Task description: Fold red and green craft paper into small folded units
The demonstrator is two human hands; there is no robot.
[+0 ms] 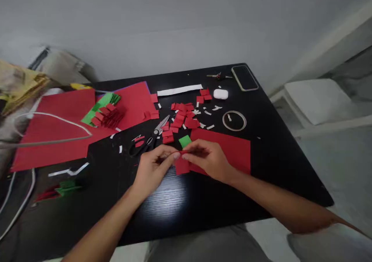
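Between the fingertips of both hands is a small piece of red paper (182, 165), hanging down toward the black table. My left hand (155, 167) pinches its left side with thumb and forefinger. From the right, my right hand (207, 157) pinches the other side, its wrist over a large red sheet (232, 149). Just beyond the fingers lies a small green paper square (185, 140). Black-handled scissors (149, 140) rest beside my left hand, blades pointing away. Past them spreads a pile of small folded red paper pieces (181, 114) among white scraps.
Larger red sheets (61, 126) cover the table's left, with stacked green strips (100, 107) on them. Toward the back are a white strip (180, 90), a white earbud case (221, 94), keys (219, 76) and a phone (245, 78). A roll of tape (234, 121) lies right of the pile.
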